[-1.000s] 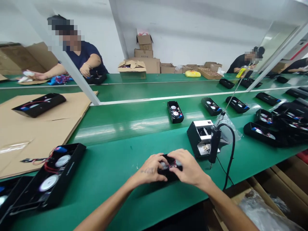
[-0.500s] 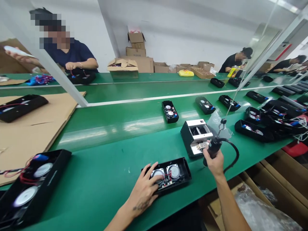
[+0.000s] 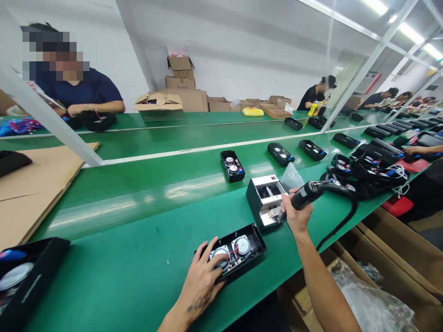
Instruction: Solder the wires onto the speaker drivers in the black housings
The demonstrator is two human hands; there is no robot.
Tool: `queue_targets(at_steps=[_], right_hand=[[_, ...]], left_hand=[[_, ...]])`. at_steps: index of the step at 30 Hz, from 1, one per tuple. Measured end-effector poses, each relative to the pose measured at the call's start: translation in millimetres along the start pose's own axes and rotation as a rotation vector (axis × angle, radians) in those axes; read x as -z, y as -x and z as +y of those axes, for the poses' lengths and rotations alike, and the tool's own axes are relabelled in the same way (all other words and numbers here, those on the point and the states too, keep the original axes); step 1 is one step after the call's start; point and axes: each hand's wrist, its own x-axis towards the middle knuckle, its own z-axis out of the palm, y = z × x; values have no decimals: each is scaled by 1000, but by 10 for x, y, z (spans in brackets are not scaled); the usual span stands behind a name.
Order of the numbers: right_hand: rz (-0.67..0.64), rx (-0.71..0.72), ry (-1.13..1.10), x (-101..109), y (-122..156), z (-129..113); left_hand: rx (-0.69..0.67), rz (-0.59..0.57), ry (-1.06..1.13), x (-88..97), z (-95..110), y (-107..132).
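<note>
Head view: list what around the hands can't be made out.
Head view:
- Tip of the power screwdriver: hidden by the right hand.
- Left speaker in the black case: partly covered by the left hand.
- Second black case: cut off by the left and bottom edges.

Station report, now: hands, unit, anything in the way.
Left hand resting on open black speaker housing. Right hand gripping corded electric screwdriver, raised. White-topped black fixture right beside it.
</note>
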Motion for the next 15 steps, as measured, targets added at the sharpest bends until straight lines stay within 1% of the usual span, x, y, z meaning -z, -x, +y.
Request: queue_targets(at_steps=[4, 7, 9, 11, 13, 15], right_hand=[[-102, -77, 35, -38, -18, 32], [-237, -169, 46, 20, 46, 6], [-309, -217, 37, 76, 154, -56], [-330, -231, -31, 125, 308, -156], [-325, -217, -162, 139, 495, -277], [-345, -186, -319, 93, 707, -397]], left_hand=[[-8, -2, 5, 15, 12, -17], [4, 3, 18, 29, 19, -18], [13, -2, 23, 32, 35, -19], [25, -24, 24, 31, 56, -16], [38, -51, 31, 26, 74, -9], [48, -69, 43, 13, 86, 1]])
